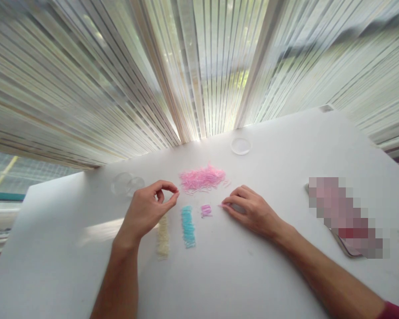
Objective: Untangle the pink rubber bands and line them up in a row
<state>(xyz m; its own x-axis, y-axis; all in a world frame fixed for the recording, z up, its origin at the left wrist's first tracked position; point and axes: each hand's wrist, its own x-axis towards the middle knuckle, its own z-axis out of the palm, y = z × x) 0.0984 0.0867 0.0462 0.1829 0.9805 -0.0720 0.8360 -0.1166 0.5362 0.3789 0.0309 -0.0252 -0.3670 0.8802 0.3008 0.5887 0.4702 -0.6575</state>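
Note:
A loose pile of thin pink stick-like pieces [202,178] lies in the middle of the white table. Nearer me, similar pieces are laid in columns: a pale yellow column [163,239], a blue column [188,227] and a short purple-pink row [206,210]. My left hand [149,204] is raised over the top of the yellow column, thumb and forefinger pinched; whatever is between them is too small to make out. To the right of the short row, my right hand [246,206] is close to the table, its fingertips pinched on a tiny pink stick.
A clear round dish [241,146] sits at the back of the table. Clear round dishes [121,184] are also behind my left hand. A blurred-out flat object [346,221] lies on the right. Striped blinds [216,66] hang along the table's far edge.

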